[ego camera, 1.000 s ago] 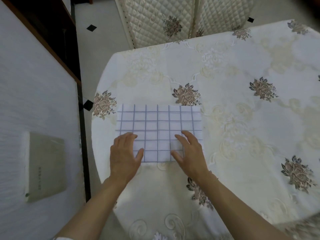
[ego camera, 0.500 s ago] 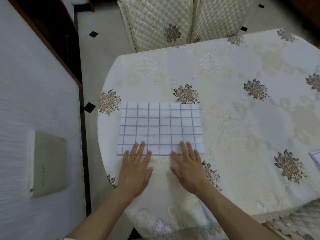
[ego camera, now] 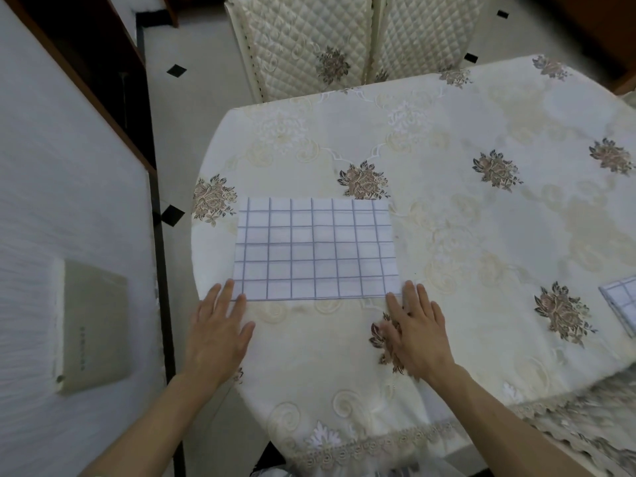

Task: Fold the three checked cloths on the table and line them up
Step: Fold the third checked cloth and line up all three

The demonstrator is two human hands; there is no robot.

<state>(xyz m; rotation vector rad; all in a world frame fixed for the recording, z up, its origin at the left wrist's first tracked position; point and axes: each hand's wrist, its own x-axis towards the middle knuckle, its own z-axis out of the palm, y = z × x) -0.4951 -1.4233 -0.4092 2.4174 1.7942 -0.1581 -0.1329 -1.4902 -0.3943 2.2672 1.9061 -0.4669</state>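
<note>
Spread apart over the last half second, from side by side below the near edge of the checked cloth (ego camera: 315, 249) out to its two near corners.

At far left, on a white ribbed surface (ego camera: 51, 201), a pale booklet (ego camera: 93, 325), lying flat, well apart from the table (ego camera: 447, 235).

Next, left hand (ego camera: 216, 335): palm down on the cream embroidered table cover, fingers straight and slightly fanned, fingertips touching the cloth's near-left corner, gripping nothing.

Checked cloth itself: a flat rectangle, white with purple-grey grid lines, close to the table's left rim, long side running across, far edge just below a brown embroidered flower (ego camera: 363, 180).

Then right hand (ego camera: 418, 333): palm down, fingers straight and close together, tips at the near-right corner of the same cloth, holding nothing. Cannot tell whether on the cloth or just beside it.

At the far right edge, a second checked cloth (ego camera: 623, 301), only a corner in view, well apart from the first.

Beyond the table, two quilted chair backs (ego camera: 299, 46).
</note>
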